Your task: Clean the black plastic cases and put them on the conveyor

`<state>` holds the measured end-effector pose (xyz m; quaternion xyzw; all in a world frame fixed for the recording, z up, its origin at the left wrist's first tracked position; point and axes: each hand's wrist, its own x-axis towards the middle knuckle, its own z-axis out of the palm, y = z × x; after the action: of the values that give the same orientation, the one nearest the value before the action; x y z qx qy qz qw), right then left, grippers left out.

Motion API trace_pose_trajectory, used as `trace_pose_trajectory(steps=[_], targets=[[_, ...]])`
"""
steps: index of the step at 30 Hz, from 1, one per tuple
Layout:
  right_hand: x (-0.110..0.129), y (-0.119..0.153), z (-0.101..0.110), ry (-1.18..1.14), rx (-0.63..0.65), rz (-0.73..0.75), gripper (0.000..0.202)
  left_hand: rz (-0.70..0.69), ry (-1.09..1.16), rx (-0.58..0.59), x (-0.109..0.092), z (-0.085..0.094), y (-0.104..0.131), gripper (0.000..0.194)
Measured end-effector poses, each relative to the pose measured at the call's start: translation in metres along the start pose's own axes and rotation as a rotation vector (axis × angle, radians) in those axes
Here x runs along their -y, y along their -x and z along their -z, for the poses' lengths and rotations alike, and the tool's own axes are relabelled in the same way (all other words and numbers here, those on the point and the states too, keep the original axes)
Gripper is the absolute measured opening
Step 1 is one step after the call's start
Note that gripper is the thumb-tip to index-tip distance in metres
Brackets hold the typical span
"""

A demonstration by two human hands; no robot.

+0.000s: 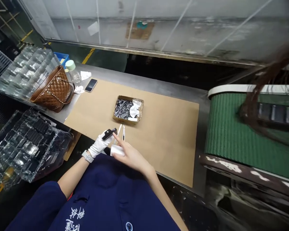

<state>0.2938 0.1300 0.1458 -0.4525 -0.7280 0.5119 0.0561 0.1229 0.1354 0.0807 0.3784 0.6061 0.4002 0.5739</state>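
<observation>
My left hand (98, 146), in a white glove, is closed around a small black plastic part (107, 134) at the near edge of the table. The bare right hand (133, 157) reaches across with its index finger against the end of that part. Its thumb and other fingers close on a white folded piece (117, 150), perhaps cloth or paper. Just beyond the hands lie a utility knife (123, 132) and a thin white strip. Farther back stands a shallow brown box (127, 122) with many small black pieces (122, 109) and crumpled white paper (134, 110).
Brown paper (168, 134) covers the table. At the left are a phone (91, 85), a quilted brown bag (54, 89), a bottle (73, 72) and stacked clear trays (26, 70). Plastic-wrapped black parts (33, 141) sit lower left. A green ribbed conveyor belt (226, 128) carries black pieces at the right.
</observation>
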Motion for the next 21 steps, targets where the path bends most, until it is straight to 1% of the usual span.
trace_pose_trajectory(steps=[3, 6, 9, 11, 14, 16, 18, 20, 21], targets=[[0.000, 0.001, -0.003, -0.048, -0.084, -0.065, 0.079, 0.011, -0.021, 0.092, 0.006, -0.002, -0.013, 0.037], [0.000, 0.002, -0.006, -0.136, -0.169, -0.145, 0.079, 0.021, -0.068, 0.224, 0.006, -0.002, -0.027, 0.040], [-0.002, 0.005, -0.013, -0.291, -0.260, -0.198, 0.080, 0.012, -0.134, 0.375, 0.000, -0.004, -0.044, 0.041], [-0.003, 0.009, -0.019, -0.387, -0.368, -0.232, 0.080, -0.004, -0.177, 0.485, -0.007, -0.009, -0.055, 0.044], [0.000, 0.021, -0.036, -0.467, -0.565, -0.341, 0.080, -0.028, -0.234, 0.674, -0.019, -0.021, -0.066, 0.049], [0.004, 0.032, -0.050, -0.514, -0.696, -0.424, 0.082, -0.028, -0.286, 0.808, -0.023, -0.032, -0.071, 0.051], [0.009, 0.042, -0.066, -0.560, -0.819, -0.508, 0.085, -0.017, -0.376, 0.913, -0.021, -0.045, -0.075, 0.051], [0.015, 0.053, -0.082, -0.605, -0.943, -0.586, 0.085, -0.028, -0.453, 1.003, -0.014, -0.061, -0.076, 0.043], [0.018, 0.058, -0.090, -0.626, -1.007, -0.621, 0.085, -0.039, -0.472, 1.069, -0.010, -0.069, -0.075, 0.038]])
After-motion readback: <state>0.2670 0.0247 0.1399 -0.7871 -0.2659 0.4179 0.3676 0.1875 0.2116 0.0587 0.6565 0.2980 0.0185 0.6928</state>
